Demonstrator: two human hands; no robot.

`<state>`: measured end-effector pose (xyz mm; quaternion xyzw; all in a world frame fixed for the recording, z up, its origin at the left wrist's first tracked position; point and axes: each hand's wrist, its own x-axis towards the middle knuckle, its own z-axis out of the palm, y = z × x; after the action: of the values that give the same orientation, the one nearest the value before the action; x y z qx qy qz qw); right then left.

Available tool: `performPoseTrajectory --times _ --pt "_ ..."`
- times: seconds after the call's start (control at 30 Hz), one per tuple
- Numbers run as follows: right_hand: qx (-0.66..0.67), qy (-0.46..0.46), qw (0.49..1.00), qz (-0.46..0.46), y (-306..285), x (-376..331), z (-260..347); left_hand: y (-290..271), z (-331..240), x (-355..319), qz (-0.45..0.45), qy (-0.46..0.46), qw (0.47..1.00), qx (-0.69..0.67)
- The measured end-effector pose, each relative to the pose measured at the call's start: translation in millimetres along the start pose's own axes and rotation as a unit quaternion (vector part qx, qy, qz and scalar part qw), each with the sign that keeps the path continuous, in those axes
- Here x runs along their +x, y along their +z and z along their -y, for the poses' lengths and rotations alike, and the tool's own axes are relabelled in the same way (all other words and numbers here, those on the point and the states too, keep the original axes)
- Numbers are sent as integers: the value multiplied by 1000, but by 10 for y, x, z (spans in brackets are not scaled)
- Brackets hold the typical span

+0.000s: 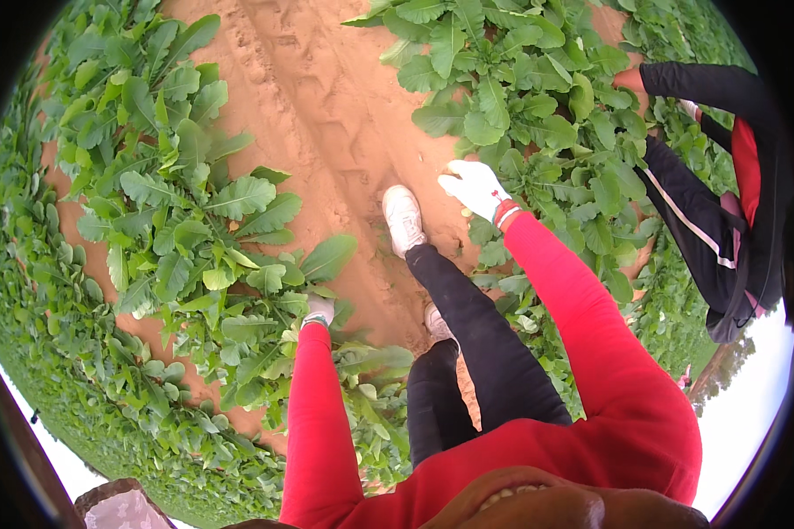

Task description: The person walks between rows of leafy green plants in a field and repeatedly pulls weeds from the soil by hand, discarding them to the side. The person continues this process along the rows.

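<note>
My left hand (320,309), in a pale glove, reaches in among the broad green leaves of the left plant row (238,264). Leaves cover its fingers, so its grip is hidden. My right hand (476,189), in a white glove with a red band at the wrist, hovers over bare soil beside the right plant row (538,115). Its fingers are curled together; whatever they may hold is hidden or too small to make out.
Between the rows runs a strip of reddish sandy soil (326,115) with tread marks. My white shoe (403,216) stands on it. At the right, a co-worker in dark clothes (697,203) bends over the plants, one hand (629,79) near the leaves.
</note>
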<state>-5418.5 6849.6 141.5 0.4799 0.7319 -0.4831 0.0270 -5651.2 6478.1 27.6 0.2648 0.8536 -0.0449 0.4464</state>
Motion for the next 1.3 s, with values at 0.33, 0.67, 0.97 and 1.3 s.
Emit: performPoseTrajectory --times 0.33,0.67,0.97,1.3 --pt "-260 -138 956 -10 -568 2086 574 -178 -72 -186 46 -81 996 -6" --pt "-372 138 899 185 -729 2902 320 -105 -208 -64 155 -167 974 -9" --pt "-230 256 905 251 -809 3085 289 -1600 -1819 679 72 -9 992 -100" --pt "-249 246 885 307 -833 3151 368 -3120 -2321 2315 -234 85 960 126"
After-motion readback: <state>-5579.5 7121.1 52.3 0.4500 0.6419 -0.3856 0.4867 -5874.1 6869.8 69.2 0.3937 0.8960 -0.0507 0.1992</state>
